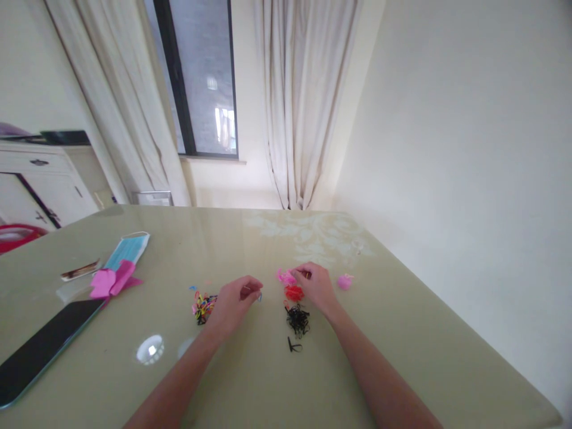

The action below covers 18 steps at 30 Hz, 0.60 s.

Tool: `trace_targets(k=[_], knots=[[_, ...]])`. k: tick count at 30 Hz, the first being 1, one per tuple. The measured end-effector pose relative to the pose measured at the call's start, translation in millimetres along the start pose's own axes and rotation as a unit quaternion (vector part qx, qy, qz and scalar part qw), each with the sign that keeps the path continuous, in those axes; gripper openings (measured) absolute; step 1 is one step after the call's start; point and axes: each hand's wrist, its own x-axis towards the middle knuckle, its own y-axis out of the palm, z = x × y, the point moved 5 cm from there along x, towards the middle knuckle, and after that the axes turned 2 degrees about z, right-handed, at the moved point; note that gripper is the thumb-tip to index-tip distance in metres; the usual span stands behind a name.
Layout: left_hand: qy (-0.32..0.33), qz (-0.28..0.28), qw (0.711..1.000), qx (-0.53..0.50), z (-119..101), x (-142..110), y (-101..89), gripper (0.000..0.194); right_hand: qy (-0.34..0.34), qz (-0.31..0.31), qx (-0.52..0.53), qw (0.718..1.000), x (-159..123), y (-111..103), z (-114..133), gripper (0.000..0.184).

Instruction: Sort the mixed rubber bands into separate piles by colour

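Small elastic bands lie in piles on the table. My left hand is closed in a pinch, with a little blue band showing at its fingertips. Partly hidden behind that hand is a mixed-colour pile of bands. My right hand has its fingers bent together at the edge of a pink pile; what they hold, if anything, is too small to name. Nearer to me are a red pile and a black pile, with a few loose black bands in front.
A pink-purple clump lies right of my right hand. At left are a dark phone-like slab, bright pink folded paper or cloth, a blue face mask and a narrow brown-and-white item. A wall borders the table's right side.
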Motion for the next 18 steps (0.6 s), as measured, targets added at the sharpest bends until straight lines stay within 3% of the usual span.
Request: trace_targets(k=[6,9,13,18], knots=[[-0.006,0.007,1.0,-0.02,-9.2,-3.7,6.1,0.024,-0.026,0.023,-0.126,0.991,-6.0,0.9,5.3,0.025],[-0.009,0.003,0.999,-0.045,-9.6,-4.7,9.3,0.028,-0.065,0.015,-0.06,0.996,-16.7,-2.7,16.1,0.026],[-0.013,0.033,0.994,-0.103,-8.9,-6.4,16.0,0.033,-0.121,0.068,0.051,0.989,-31.4,9.1,35.8,0.024],[-0.032,0.055,0.981,-0.182,-15.2,-9.6,17.1,0.038,-0.103,0.102,0.108,0.984,-36.9,19.4,41.3,0.028]])
